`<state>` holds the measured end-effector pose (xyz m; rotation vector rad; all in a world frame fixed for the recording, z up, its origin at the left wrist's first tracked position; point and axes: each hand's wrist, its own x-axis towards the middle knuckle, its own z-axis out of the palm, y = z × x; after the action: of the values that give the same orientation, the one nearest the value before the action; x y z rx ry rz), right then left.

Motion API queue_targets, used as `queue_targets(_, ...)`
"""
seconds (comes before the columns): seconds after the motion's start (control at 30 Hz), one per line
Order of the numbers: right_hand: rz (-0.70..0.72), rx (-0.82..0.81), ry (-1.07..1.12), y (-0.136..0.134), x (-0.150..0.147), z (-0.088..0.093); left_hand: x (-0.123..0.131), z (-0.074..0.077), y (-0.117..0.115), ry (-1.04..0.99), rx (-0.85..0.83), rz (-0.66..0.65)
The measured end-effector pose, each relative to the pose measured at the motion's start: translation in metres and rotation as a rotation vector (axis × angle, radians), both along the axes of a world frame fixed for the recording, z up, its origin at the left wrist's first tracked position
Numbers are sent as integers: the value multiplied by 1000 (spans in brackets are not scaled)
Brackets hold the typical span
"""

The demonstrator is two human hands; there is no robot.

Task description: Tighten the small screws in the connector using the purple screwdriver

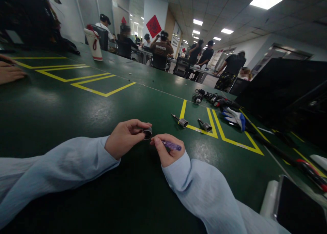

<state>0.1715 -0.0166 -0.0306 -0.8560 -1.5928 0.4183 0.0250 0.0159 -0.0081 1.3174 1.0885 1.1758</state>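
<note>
Your purple-handled tool (pixel 174 146) is held over the green table (pixel 143 107), its long axis running nearly left to right across your view with a slight slant: the butt end points right, out past your right hand (pixel 166 155), and the front end heads left toward the metal cup (pixel 147 133), though your own fingertips hide its tip, so you cannot tell whether the two touch. The metal cup sits just to the left, its dark hollow turned toward you. Beyond your right hand lie the left shafted part (pixel 183 122) and the right shafted part (pixel 206 126), both with slim shafts pointing away from you and leftward, close by the yellow tape (pixel 183 108). Farther right you have a blue-and-white glove (pixel 235 119) near a cluster of dark cabled gear (pixel 214 99); a dark-screened device (pixel 298 206) is at your lower right, a white cup (pixel 93 46) stands toward the far left, and a co-worker's hand (pixel 10 72) rests at the left edge. Your right thumb and fingers are closed round the front of the handle; your left hand (pixel 125 138) pinches the metal cup, thumb and fingers parted only by its width
</note>
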Motion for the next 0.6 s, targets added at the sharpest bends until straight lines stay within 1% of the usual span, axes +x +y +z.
queue_targets(0.13, 9, 18, 2, -1, 0, 2, 1, 2, -1, 31, -17, -16)
queue_targets(0.3, 13, 37, -14, -2, 1, 6, -1, 2, -2, 39, -30, -36)
queue_targets(0.6, 21, 46, -12, -2, 0, 4, 0, 9, -4, 90, -68, -41)
